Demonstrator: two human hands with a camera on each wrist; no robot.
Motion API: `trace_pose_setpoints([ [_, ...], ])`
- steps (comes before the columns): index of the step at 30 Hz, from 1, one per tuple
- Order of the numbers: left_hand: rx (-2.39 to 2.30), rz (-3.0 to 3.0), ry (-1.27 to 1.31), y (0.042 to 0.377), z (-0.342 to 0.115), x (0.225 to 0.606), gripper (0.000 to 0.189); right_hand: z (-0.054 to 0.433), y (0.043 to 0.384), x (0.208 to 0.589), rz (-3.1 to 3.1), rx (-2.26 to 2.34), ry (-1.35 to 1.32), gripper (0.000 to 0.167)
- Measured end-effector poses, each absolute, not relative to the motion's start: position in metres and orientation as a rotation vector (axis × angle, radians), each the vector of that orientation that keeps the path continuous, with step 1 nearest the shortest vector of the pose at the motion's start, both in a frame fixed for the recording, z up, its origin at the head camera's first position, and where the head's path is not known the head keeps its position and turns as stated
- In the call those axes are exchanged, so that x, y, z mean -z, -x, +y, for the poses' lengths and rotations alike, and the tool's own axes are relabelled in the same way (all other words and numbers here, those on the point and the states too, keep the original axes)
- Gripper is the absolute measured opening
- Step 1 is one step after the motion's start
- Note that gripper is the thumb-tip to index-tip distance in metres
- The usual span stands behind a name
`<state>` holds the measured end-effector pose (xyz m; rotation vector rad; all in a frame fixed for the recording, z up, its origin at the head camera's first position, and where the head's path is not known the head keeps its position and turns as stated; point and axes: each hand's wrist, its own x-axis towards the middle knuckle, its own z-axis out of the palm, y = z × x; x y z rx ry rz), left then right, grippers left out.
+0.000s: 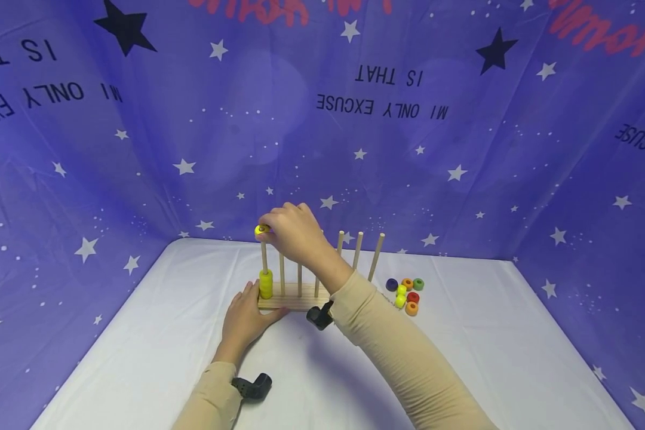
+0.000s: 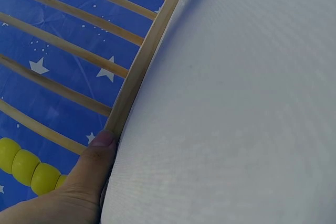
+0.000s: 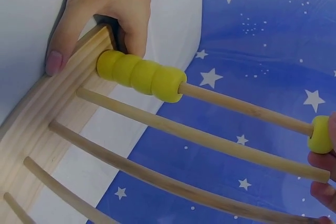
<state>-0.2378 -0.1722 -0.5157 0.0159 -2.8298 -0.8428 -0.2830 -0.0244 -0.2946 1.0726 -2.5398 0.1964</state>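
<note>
Four rounded yellow beads [image 3: 140, 76] around wooden peg [image 3: 244, 107]

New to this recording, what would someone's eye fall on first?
Probably the purple-blue, star-printed cloth backdrop filling the head view's upper part. Next, the right hand pinching a round yellow bead at the top of a pale wooden stand's leftmost rod, above four stacked yellow beads. Loose coloured beads lie right of the stand.

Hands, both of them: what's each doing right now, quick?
Left hand: closed, gripping the end of the wooden base.
Right hand: closed, pinching a yellow bead.
</note>
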Motion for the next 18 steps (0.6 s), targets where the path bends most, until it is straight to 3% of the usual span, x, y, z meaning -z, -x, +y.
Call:
trace_pose_setpoints([
  [18, 0.845, -2.828, -0.005, 0.2389, -0.1727, 0.5168, 0.111, -0.0243, 0.2852, 0.3000, -2.544, -0.191, -1.079, 0.021],
])
